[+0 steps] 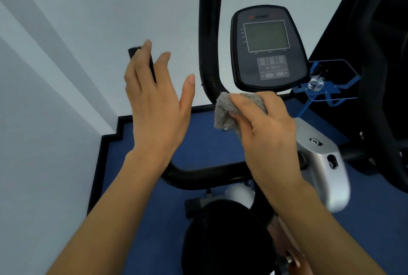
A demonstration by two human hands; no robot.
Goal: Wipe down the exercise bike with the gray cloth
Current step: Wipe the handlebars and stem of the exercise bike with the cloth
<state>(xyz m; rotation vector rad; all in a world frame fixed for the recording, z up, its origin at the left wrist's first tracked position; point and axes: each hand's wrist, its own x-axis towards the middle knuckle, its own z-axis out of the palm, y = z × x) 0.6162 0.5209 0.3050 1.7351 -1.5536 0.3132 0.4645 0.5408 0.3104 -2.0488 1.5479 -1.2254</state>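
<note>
Progress looks partial: my right hand point(265, 135) pinches the fluffy gray cloth point(227, 111) at the curved black handlebar tube point(209, 58) of the exercise bike point(320, 153); my left hand point(154, 109) has its fingers spread, holding nothing. The dark oval console point(267, 47) and black seat point(225, 237) likely remain.

Pale wall point(88, 20) (shadow-striped) meets blue floor point(136, 219).

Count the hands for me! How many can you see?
2. The left hand is open, fingers straight, by the black handlebar end. The right hand grips the gray cloth just below the console. None look hidden.
</note>
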